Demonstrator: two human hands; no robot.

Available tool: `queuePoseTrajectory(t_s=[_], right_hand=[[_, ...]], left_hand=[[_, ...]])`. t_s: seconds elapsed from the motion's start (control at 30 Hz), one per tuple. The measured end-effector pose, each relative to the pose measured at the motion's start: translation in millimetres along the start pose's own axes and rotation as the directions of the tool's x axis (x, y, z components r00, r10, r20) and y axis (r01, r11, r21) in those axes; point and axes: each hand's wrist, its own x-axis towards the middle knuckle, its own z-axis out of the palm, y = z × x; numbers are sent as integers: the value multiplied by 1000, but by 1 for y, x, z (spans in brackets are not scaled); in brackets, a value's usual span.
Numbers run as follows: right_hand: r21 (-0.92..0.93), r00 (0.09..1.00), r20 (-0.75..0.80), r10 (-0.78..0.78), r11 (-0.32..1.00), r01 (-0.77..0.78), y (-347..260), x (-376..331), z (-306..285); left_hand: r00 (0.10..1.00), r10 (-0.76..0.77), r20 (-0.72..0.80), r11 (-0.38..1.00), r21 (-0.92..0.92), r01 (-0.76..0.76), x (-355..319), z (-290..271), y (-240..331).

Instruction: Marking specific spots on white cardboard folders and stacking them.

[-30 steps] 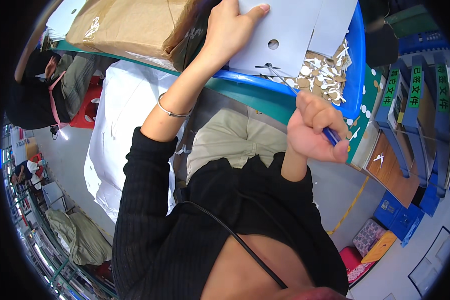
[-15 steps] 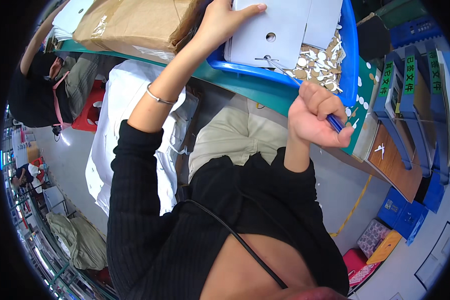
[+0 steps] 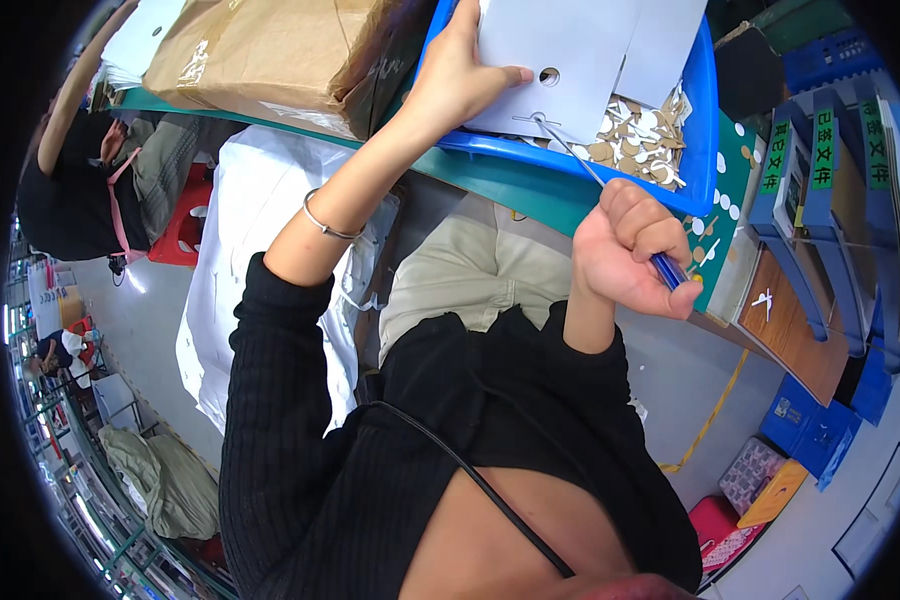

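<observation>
My left hand [image 3: 462, 82] grips the left side of a pale grey-white card sheet [image 3: 580, 60], thumb lying on top beside its round hole. Its fingertips run out of view at the upper edge. In my right fist [image 3: 635, 235] is a screwdriver with a blue handle [image 3: 669, 270], its thin metal shaft [image 3: 582, 160] slanting up to the left. The tip meets the sheet at a small cut slot below the hole. Under the sheet stands a blue plastic tray [image 3: 705, 120] holding many small white and brown punched-out card scraps [image 3: 635, 140].
A brown paper-wrapped package [image 3: 260, 60] lies left of the tray on the green tabletop [image 3: 530, 190]. Blue file binders [image 3: 830, 220] stand at right. White sacking [image 3: 260, 230] hangs below the table. Another person [image 3: 80, 190] is at the far left.
My left hand has slid nearer along the sheet, bringing its thumb beside the round hole. The sheet has shifted slightly right. The screwdriver tip is still at the slot.
</observation>
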Motion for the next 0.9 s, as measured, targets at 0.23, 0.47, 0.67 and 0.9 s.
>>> queuePoseTrajectory(t_s=[0.23, 0.47, 0.67, 0.9], right_hand=[[8, 999, -1, -48, 999, 48, -1, -1, -1], [7, 1000, -3, -29, 1000, 29, -1, 1, 0], [-163, 991, 10, 132, 978, -129, 14, 0, 16], [-44, 990, -63, 127, 991, -130, 6, 14, 11]], left_hand=[[999, 46, -2, 993, -113, -46, 1, 4, -11], [999, 38, -13, 996, -83, -39, -1, 4, -10], [1000, 6, 5, 996, -88, -5, -11, 7, 5], [993, 97, -67, 993, -64, -102, -4, 3, 6]])
